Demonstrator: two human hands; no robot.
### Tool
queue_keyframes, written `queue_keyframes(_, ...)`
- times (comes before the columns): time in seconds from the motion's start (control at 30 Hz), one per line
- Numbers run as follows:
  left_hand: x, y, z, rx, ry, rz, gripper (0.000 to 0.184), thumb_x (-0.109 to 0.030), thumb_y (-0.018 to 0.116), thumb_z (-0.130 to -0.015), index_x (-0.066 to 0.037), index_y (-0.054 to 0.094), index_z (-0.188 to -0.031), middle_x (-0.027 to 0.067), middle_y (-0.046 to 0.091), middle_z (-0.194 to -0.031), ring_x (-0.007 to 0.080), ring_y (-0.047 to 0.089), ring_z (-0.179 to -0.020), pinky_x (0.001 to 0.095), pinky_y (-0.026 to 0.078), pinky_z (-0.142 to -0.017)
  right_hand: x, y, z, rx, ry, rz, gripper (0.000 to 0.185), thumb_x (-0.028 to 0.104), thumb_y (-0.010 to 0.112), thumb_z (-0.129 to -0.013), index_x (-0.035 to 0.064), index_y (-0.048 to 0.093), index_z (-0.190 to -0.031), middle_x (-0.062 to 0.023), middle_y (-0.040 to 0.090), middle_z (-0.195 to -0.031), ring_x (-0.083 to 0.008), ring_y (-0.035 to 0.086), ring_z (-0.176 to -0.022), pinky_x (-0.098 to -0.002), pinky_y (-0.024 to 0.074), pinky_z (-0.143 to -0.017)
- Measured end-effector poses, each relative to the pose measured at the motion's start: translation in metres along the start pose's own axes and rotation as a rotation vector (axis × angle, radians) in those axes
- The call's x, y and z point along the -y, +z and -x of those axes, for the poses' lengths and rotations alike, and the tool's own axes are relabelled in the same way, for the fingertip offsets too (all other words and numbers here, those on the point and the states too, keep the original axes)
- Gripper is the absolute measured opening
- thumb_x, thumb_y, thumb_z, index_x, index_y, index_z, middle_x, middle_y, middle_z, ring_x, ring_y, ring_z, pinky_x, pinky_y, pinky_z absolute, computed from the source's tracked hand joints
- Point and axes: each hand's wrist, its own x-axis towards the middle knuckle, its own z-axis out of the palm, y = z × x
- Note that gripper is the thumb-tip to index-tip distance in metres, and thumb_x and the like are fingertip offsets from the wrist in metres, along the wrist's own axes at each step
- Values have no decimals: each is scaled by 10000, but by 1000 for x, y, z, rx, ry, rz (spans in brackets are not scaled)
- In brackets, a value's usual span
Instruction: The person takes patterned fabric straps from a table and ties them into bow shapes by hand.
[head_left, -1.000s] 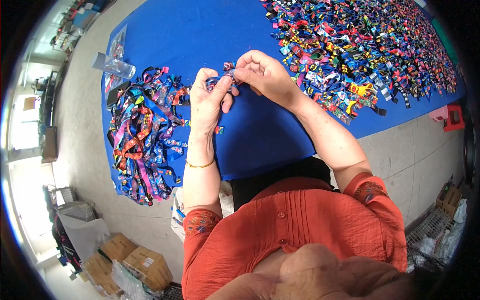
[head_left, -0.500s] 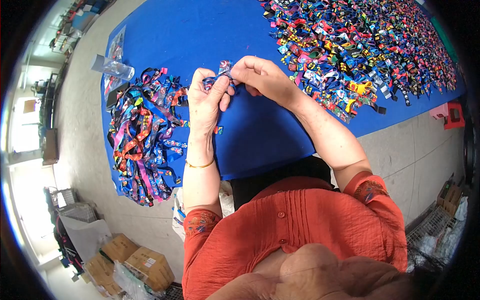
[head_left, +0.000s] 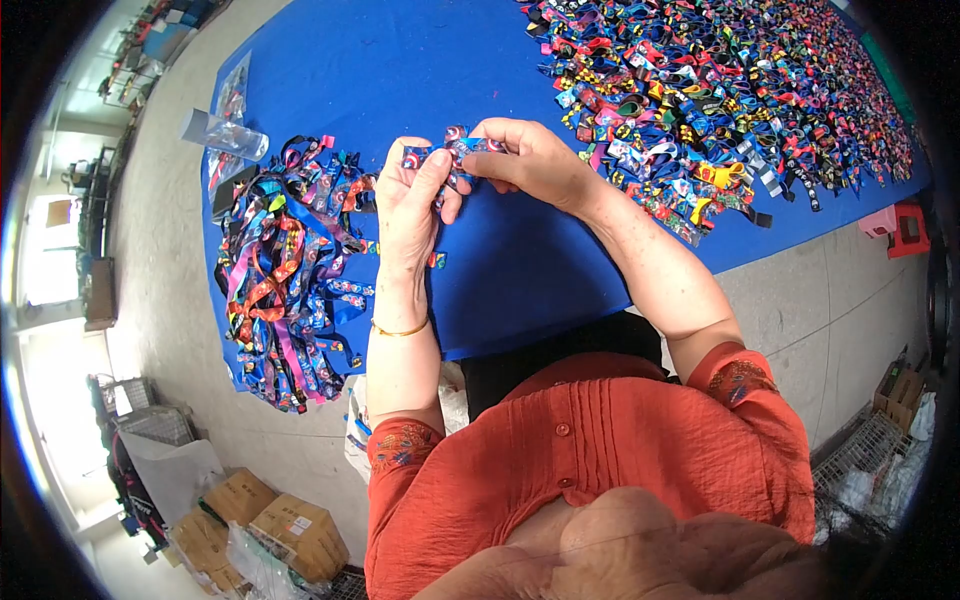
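The left hand (head_left: 412, 205) pinches a printed ribbon piece (head_left: 455, 152) between thumb and fingers, and the right hand (head_left: 520, 160) grips its other side, fingers curled. The piece is held above the blue cloth (head_left: 520, 270), between the ribbon pile (head_left: 290, 270) on the left and the spread of looped ribbons (head_left: 700, 110) on the right. Round, shield-like emblems show on it; any lettering is too small to read, as is the carton's (head_left: 300, 535) white label. Bare cloth lies beyond the hands and back to the near edge; a clear bottle (head_left: 230, 136) lies by the left edge.
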Motion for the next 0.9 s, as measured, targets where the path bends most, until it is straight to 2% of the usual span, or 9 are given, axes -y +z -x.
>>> queue_keyframes(0.2,-1,0,0,34,-23,-10,244,-126,644,-992,17,567,-1174,137,691,-781,98,551,-491,205,414,-444,-5,1,-2,16,-12,-17,196,262,668,-982,75,646,-930,35,569,-719,-46,513,-649,-220,401,-573)
queue_keyframes(0.3,-5,3,2,52,-37,-18,240,-128,629,-1001,26,585,-1180,136,693,-797,97,550,-494,198,415,-449,-1,-1,0,31,-4,-7,196,262,671,-981,72,647,-941,33,570,-720,-47,517,-652,-219,406,-575)
queue_keyframes(0.6,-1,-2,1,56,17,32,149,-135,607,-1015,6,604,-1065,122,683,-763,96,529,-468,203,408,-434,2,-2,1,51,-1,62,212,274,685,-967,67,653,-933,37,557,-710,-48,524,-648,-219,405,-565)
queue_keyframes(0.9,-1,1,3,-56,9,-2,52,-47,547,-988,-7,557,-1022,110,648,-717,110,484,-414,226,380,-399,-2,-1,-1,47,16,75,244,298,691,-951,61,646,-918,29,572,-722,-47,527,-644,-219,413,-563)
